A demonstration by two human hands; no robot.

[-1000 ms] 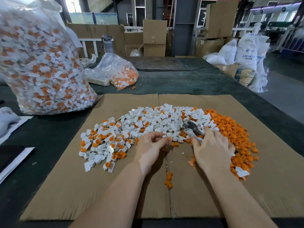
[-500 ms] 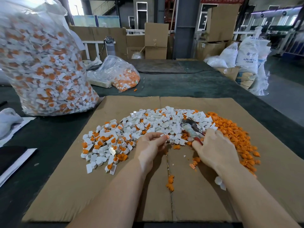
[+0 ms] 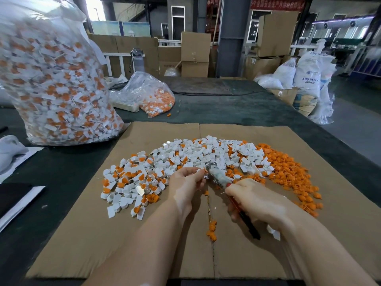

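A heap of small white plastic caps (image 3: 185, 159), many with orange inserts, lies on a flattened cardboard sheet (image 3: 309, 234). To its right is a pile of loose orange inserts (image 3: 288, 174). My left hand (image 3: 185, 186) pinches one white cap with an orange insert at its fingertips. My right hand (image 3: 259, 203) grips pliers (image 3: 218, 176) with red and black handles. The pliers' jaws meet the cap held by my left hand. A few orange inserts (image 3: 211, 232) lie on the cardboard seam between my forearms.
A large clear bag (image 3: 55, 87) full of white-and-orange caps stands at the left on the dark table (image 3: 237, 112). A smaller clear bag (image 3: 150, 96) lies behind the cardboard. Papers (image 3: 18, 201) lie at the left edge. Cardboard boxes and white sacks (image 3: 307, 79) stand beyond the table.
My right hand has drawn back toward me, off the pile. The pliers' jaws have swung left to the cap in my left hand. My left hand stays in place.
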